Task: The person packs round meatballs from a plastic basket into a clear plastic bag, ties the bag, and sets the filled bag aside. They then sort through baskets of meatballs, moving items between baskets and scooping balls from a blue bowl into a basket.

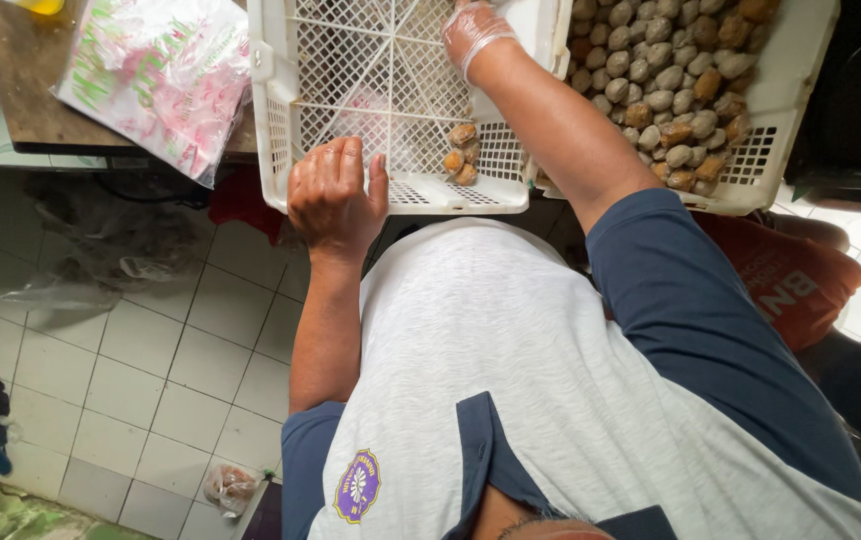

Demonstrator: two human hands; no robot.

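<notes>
Pink-printed plastic bag (155,75) on wooden board (20,90), clear bags (100,265) on tiled floor (150,390), red sack (790,280) at rt.

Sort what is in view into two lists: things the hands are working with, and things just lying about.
In use:
left hand, bare, gripping the near rim of the white mesh crate
right hand, in a clear glove, over that crate
few brown lumps in the crate's corner
full crate of lumps beside it

Lying about:
pink-printed plastic bag
crumpled clear plastic on the tiled floor
</notes>
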